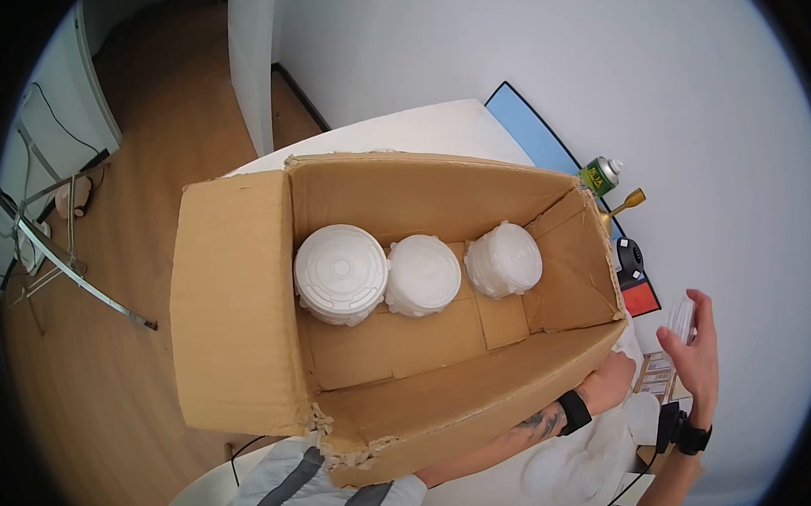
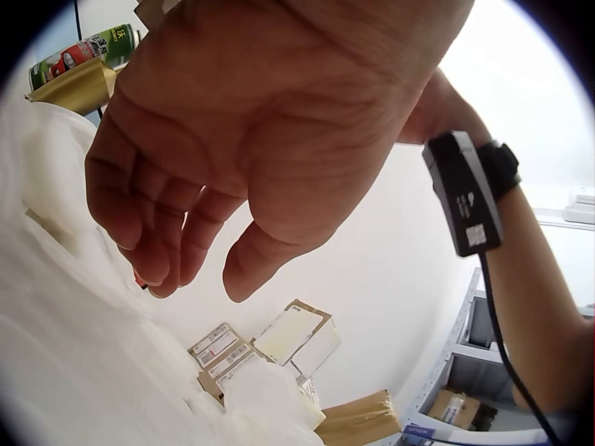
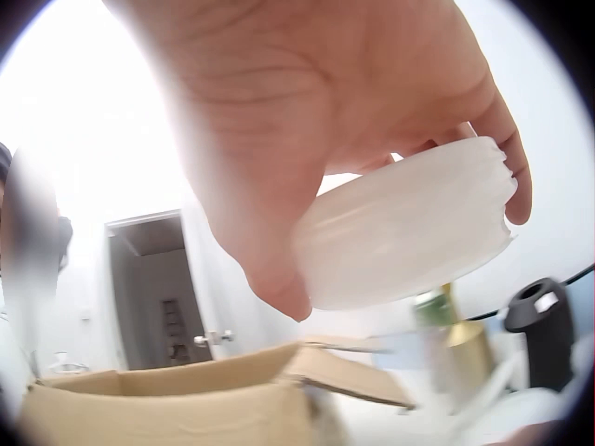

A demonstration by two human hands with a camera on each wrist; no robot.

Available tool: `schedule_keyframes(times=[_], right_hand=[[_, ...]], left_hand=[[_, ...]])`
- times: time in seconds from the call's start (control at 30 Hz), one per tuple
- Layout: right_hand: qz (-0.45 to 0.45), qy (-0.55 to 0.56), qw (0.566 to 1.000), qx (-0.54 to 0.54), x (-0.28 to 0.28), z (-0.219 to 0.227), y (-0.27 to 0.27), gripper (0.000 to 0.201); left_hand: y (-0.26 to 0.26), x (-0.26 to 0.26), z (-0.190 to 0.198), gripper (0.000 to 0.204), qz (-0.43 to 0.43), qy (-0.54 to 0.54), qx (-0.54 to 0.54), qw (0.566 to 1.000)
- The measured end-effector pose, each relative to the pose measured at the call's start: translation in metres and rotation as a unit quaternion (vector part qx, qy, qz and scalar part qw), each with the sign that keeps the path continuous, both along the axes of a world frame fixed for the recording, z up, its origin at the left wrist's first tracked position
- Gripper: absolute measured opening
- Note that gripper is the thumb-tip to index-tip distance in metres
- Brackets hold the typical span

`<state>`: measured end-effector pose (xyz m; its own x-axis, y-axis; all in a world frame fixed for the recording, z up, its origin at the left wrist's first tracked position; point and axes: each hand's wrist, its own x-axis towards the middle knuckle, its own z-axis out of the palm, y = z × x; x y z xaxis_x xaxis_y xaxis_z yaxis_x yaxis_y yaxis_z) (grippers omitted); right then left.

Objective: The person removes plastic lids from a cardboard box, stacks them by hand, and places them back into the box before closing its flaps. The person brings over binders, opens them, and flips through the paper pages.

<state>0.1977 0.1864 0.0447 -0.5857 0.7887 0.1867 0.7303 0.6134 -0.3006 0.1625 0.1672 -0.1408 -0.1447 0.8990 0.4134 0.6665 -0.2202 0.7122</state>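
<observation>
My right hand (image 1: 699,361) is raised at the right, beyond the box. Its thumb and fingers pinch a round white plastic lid (image 3: 404,228), or a short stack of them, with small tabs along the rim. My left hand (image 2: 260,130) holds nothing, its fingers loosely curled; the forearm runs along the outside of the cardboard box (image 1: 231,300). Inside the box sit a wide white stack of round lids (image 1: 342,273), a smaller stack (image 1: 424,274) against it, and a third stack (image 1: 505,259) further right.
White plastic bags (image 2: 84,316) lie on the table (image 1: 402,131) beside the left hand. Past the box's far right end are a green spray can (image 1: 599,175), a gold-coloured object (image 1: 627,204) and a black device (image 1: 630,256). Labelled small boxes (image 2: 228,358) lie near the wall.
</observation>
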Motion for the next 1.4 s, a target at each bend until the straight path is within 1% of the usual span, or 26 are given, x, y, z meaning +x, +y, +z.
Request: schedule_keyframes(times=[0.03,0.1,0.13,0.17,0.23,0.3,0.33,0.37,0.4,0.43,0.5,0.53,0.6,0.63,0.7,0.83,0.87,0.9,0.93,1.0,1.03,1.1,1.13,1.2,1.33,1.4], right_hand=[[0.038,0.026,0.999,-0.019,-0.038,0.015,-0.032,0.08],[0.164,0.03,0.983,-0.073,-0.1,0.03,-0.071,0.076],[0.199,-0.03,0.976,-0.082,-0.13,0.034,-0.083,0.076],[0.235,-0.09,0.964,-0.088,-0.158,0.037,-0.092,0.076],[0.332,-0.164,0.928,-0.028,-0.203,0.013,-0.097,0.078],[0.335,-0.27,0.899,-0.079,-0.24,-0.011,-0.106,0.082],[0.339,-0.269,0.898,-0.076,-0.251,-0.029,-0.107,0.082],[0.359,-0.288,0.886,-0.061,-0.26,-0.05,-0.105,0.087],[0.377,-0.306,0.873,-0.048,-0.266,-0.068,-0.102,0.092],[0.377,-0.307,0.872,-0.051,-0.267,-0.082,-0.097,0.092],[0.424,-0.248,0.87,-0.036,-0.269,-0.099,-0.088,0.105],[0.427,-0.253,0.868,-0.038,-0.265,-0.099,-0.085,0.105],[0.429,-0.26,0.862,-0.077,-0.257,-0.088,-0.082,0.115],[0.431,-0.264,0.86,-0.075,-0.256,-0.082,-0.08,0.115],[0.386,-0.315,0.862,-0.096,-0.253,-0.072,-0.079,0.117],[0.397,-0.316,0.854,-0.114,-0.255,-0.077,-0.075,0.116],[0.399,-0.335,0.848,-0.095,-0.256,-0.076,-0.081,0.113],[0.402,-0.353,0.841,-0.076,-0.258,-0.076,-0.087,0.11],[0.405,-0.353,0.84,-0.076,-0.259,-0.078,-0.089,0.11],[0.414,-0.353,0.837,-0.064,-0.258,-0.084,-0.091,0.095],[0.414,-0.353,0.837,-0.063,-0.258,-0.086,-0.09,0.095],[0.442,-0.311,0.841,-0.034,-0.26,-0.089,-0.088,0.082],[0.442,-0.312,0.84,-0.036,-0.261,-0.09,-0.086,0.082],[0.445,-0.259,0.856,-0.05,-0.266,-0.088,-0.09,0.073],[0.43,-0.267,0.861,-0.052,-0.266,-0.09,-0.092,0.071],[0.447,-0.238,0.862,-0.029,-0.266,-0.092,-0.093,0.07]], left_hand=[[-0.002,0.001,-0.002,0.014,0.003,-0.003,-0.005,1.0],[-0.006,0.001,-0.004,0.013,0.019,-0.028,0.028,0.999],[-0.009,-0.009,0.007,0.02,-0.06,-0.04,-0.049,0.996],[-0.012,-0.014,0.003,0.02,-0.056,-0.039,-0.047,0.997],[-0.011,-0.021,0.004,0.019,-0.048,-0.03,-0.034,0.998],[-0.012,-0.028,0.004,0.018,-0.038,-0.021,-0.023,0.999],[-0.014,-0.032,0.002,0.018,-0.034,-0.015,-0.019,0.999],[-0.015,-0.034,0.0,0.017,-0.031,-0.009,-0.017,0.999],[-0.015,-0.032,-0.005,0.017,-0.031,-0.005,-0.016,0.999],[-0.016,-0.027,-0.009,0.017,-0.032,-0.002,-0.015,0.999],[-0.011,-0.019,-0.017,0.017,-0.03,0.002,-0.009,1.0],[-0.008,-0.015,-0.019,0.017,-0.027,0.001,-0.005,1.0],[-0.004,-0.011,-0.017,0.018,-0.022,0.0,0.004,1.0],[-0.002,-0.007,-0.016,0.018,-0.02,0.002,0.01,1.0],[0.003,0.007,-0.017,0.019,-0.02,0.009,0.021,1.0],[0.036,0.059,-0.031,0.021,-0.023,0.023,0.037,0.999],[0.049,0.073,-0.043,0.024,0.025,0.028,0.08,0.996],[0.05,0.073,-0.045,0.027,0.073,0.033,0.121,0.989],[0.052,0.073,-0.046,0.027,0.075,0.034,0.12,0.989],[0.045,0.063,-0.04,0.025,0.024,0.002,0.089,0.996],[0.041,0.06,-0.038,0.025,0.024,0.002,0.089,0.996],[0.038,0.058,-0.036,0.026,0.028,0.013,0.087,0.996],[0.038,0.058,-0.033,0.026,0.028,0.011,0.086,0.996],[0.032,0.049,-0.024,0.035,-0.055,0.024,-0.011,0.998],[0.02,0.039,-0.028,0.034,-0.045,0.011,-0.004,0.999],[0.019,0.035,-0.028,0.033,-0.038,0.004,0.002,0.999]])
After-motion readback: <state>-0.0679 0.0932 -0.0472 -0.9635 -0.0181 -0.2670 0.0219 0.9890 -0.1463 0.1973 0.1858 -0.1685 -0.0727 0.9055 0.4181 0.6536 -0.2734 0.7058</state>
